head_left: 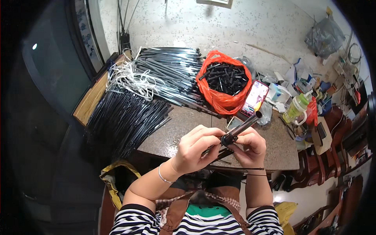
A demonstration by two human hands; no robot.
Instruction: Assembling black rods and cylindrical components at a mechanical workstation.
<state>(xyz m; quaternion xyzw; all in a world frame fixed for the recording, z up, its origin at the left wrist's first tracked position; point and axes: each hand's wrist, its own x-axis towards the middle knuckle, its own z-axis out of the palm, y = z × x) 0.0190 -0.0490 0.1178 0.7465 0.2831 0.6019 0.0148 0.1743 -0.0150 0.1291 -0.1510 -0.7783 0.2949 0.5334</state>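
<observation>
My left hand (199,149) pinches the black collar around a dark, shiny metal tube (247,123). Its fingers are bent inward, and some of the fingertips are hidden. On the other side of the collar, my right hand (252,148) has its thumb and fingers closed on the same piece. The tube slants up to the right, its round hollow end pointing away from me. Below it, thin dark rods (224,154) run between my hands; whether they join the collar I cannot tell. Beyond the hands, an orange-red plastic bag (220,102) holds many small black parts (228,78).
Silver-grey rods (172,58) lie piled at the back, with white cords (131,80) across them. Thin black rods (127,117) overhang the brown tabletop (160,135) at left. A lit phone (255,98) leans beside the bag. A green bottle (296,107) and clutter stand right.
</observation>
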